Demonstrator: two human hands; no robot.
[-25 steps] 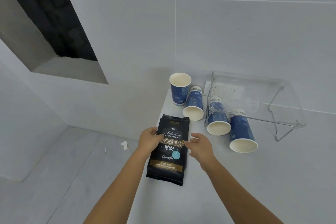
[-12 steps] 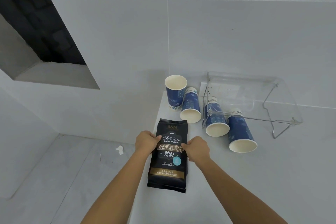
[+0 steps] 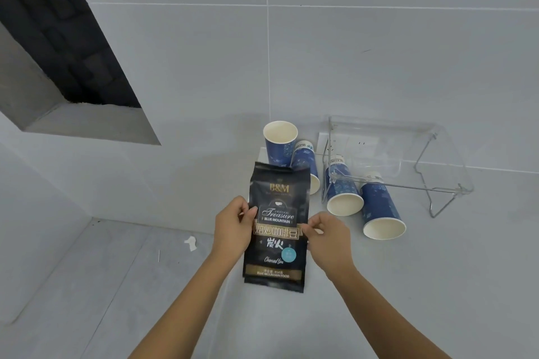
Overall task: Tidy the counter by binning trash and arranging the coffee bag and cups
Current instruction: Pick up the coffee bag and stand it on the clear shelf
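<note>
Both hands (image 3: 233,224) grip coffee bag (image 3: 277,230) edges (seemingly lifted).

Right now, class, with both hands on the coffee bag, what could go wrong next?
1. The coffee bag is pinched only at its side edges by the left hand and right hand; it may slip.
2. Moving it back could knock the upright cup.
3. The tipped cups could roll if bumped.
</note>
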